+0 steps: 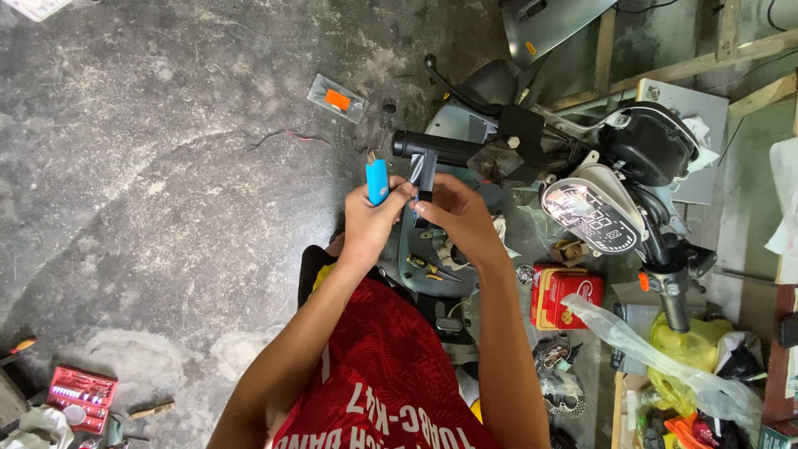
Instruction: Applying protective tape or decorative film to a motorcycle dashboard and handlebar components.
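Head view: a scooter handlebar is seen from above, its black grip pointing left over a grey concrete floor. Just below the grip, both hands are brought together. The left hand is closed around a blue tool, whose upper end stands clear above the fingers; a small metal tip can be made out at its top. The right hand is curled, its fingertips pinched on a small dark part that hangs down from the handlebar. The two hands are touching at the fingertips, right under the grip. Whether the blue tool actually meets the dark part cannot be told.

To the right, the scooter's dash is laid bare, its cover off, with the other grip pointing down the picture. A red tin is seen just below the dash, and a clear plastic bag is draped beside it over yellow stuff. On the floor above the hands a small clear packet with an orange piece lies near a thin loose wire. At lower left a red socket case lies open on the floor. A red shirt fills the bottom of the view.
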